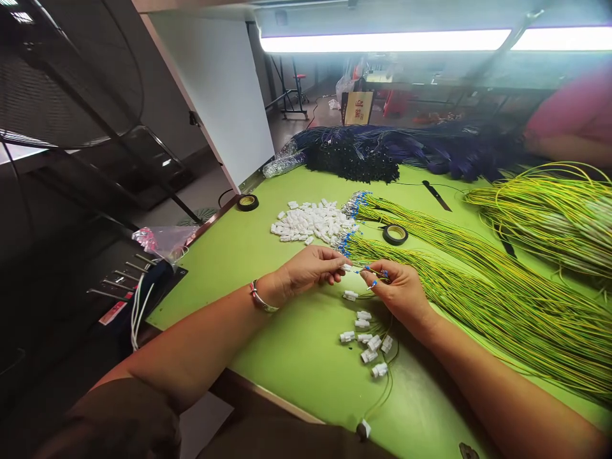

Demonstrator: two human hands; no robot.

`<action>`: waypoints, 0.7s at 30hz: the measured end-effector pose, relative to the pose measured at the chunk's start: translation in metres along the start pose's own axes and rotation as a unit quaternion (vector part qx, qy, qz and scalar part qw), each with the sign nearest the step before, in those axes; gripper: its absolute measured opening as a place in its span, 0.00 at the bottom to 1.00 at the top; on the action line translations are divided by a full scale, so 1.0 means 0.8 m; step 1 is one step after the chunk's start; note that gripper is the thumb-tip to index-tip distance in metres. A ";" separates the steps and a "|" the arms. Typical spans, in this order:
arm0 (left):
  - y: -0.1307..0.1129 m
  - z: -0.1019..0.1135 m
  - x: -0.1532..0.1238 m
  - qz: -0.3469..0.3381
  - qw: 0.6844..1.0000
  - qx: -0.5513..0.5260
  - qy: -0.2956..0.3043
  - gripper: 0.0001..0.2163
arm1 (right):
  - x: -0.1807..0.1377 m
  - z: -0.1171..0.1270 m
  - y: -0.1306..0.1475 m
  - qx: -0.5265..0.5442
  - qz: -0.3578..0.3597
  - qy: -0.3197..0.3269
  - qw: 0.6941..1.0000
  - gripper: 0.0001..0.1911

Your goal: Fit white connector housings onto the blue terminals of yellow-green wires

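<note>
My left hand (319, 266) pinches a small white plastic connector (347, 268) between thumb and fingers. Close beside it, my right hand (399, 287) is closed on several yellow-green wires whose blue-sleeved terminals (374, 284) stick out past the fingertips. One terminal points at the connector; whether it has entered cannot be made out. Behind my hands lies a heap of loose white connectors (313, 222). Bundles of yellow-green wires (478, 274) run off to the right, their blue terminal ends beside the heap. Below my hands, several connectors fitted on wires (368, 341) rest on the green table (287, 357).
Two rolls of black tape (395, 234) (247, 203) lie on the table. At the back are dark blue wires with black connectors (358, 159). A coil of yellow-green wire (549, 217) sits at right, near a person's pink sleeve (574, 108). A white panel (220, 89) stands at left.
</note>
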State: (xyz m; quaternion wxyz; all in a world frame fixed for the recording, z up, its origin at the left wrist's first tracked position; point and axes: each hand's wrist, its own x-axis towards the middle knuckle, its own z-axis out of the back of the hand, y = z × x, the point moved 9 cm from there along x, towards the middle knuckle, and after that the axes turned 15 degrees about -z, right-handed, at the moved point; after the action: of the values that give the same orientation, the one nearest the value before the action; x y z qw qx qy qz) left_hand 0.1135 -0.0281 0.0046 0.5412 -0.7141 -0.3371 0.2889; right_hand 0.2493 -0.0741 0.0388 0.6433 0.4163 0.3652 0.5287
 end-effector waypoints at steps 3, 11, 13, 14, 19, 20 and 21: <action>0.006 0.000 -0.001 0.001 0.999 0.000 -0.035 0.16 | -0.001 0.000 0.001 -0.031 0.026 -0.017 0.999 0.08; 0.023 -0.002 -0.004 0.010 0.994 -0.051 -0.101 0.14 | -0.003 -0.006 -0.003 -0.086 0.064 -0.035 0.994 0.06; 0.026 -0.002 -0.004 0.010 0.994 -0.053 -0.099 0.14 | -0.004 -0.009 -0.004 -0.102 0.072 -0.030 0.992 0.06; 0.028 -0.002 -0.004 0.009 0.993 -0.057 -0.101 0.14 | -0.004 -0.010 -0.005 -0.110 0.074 -0.027 0.991 0.06; 0.030 -0.005 -0.004 0.011 0.994 -0.053 -0.094 0.15 | -0.007 -0.018 -0.004 -0.153 0.077 -0.006 0.985 0.06; 0.029 -0.006 -0.004 0.011 0.995 -0.046 -0.091 0.15 | -0.006 -0.019 -0.004 -0.155 0.075 0.001 0.985 0.05; 0.027 -0.007 -0.004 0.010 0.996 -0.037 -0.086 0.15 | -0.005 -0.020 -0.004 -0.149 0.074 0.009 0.986 0.05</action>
State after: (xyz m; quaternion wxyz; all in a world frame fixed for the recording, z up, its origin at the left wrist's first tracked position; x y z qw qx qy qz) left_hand 0.1194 -0.0380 -0.0149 0.4810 -0.7094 -0.3853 0.3419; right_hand 0.2349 -0.0762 0.0296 0.6542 0.3371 0.2564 0.6266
